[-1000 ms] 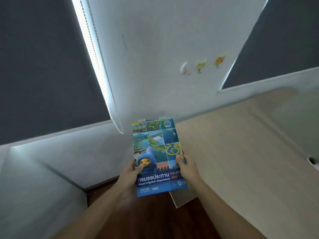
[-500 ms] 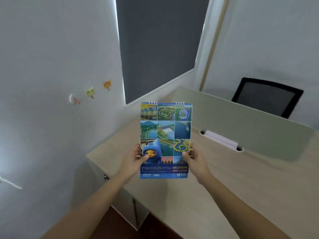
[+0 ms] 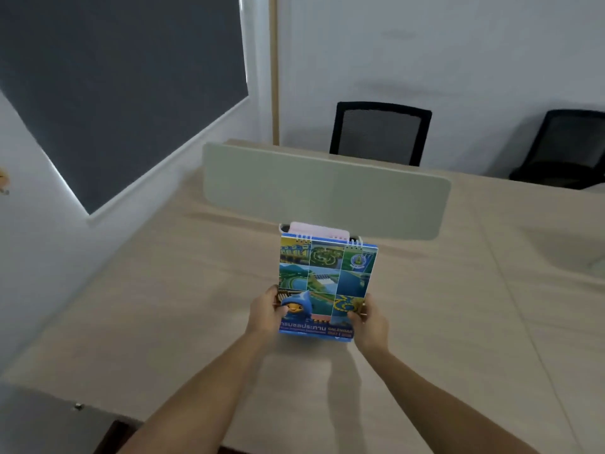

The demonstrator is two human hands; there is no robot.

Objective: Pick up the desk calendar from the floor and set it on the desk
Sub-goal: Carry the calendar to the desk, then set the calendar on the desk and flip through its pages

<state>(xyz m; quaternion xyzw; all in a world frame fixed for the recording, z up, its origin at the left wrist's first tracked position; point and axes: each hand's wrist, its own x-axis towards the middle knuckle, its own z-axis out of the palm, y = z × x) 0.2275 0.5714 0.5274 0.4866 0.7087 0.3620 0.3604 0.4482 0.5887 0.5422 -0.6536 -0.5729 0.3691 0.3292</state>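
Note:
The desk calendar point(image 3: 325, 280) has a blue cover with photo tiles, a cartoon mascot and wire rings along its top edge. I hold it upright over the middle of the light wooden desk point(image 3: 163, 306). My left hand point(image 3: 265, 314) grips its lower left edge. On the other side, my right hand point(image 3: 368, 317) grips the lower right edge. Its bottom edge hangs just above the desk surface, casting a shadow below; whether it touches I cannot tell.
A frosted divider panel point(image 3: 324, 191) stands across the desk behind the calendar, with a pale cable-slot cover point(image 3: 319, 229) at its foot. Two black mesh chairs point(image 3: 379, 132) point(image 3: 569, 149) stand beyond. A wall with a dark window blind point(image 3: 114, 86) runs along the left.
My view has swung from the wall and floor to the desk. Both hands have carried the calendar forward and lower, over the desk's middle.

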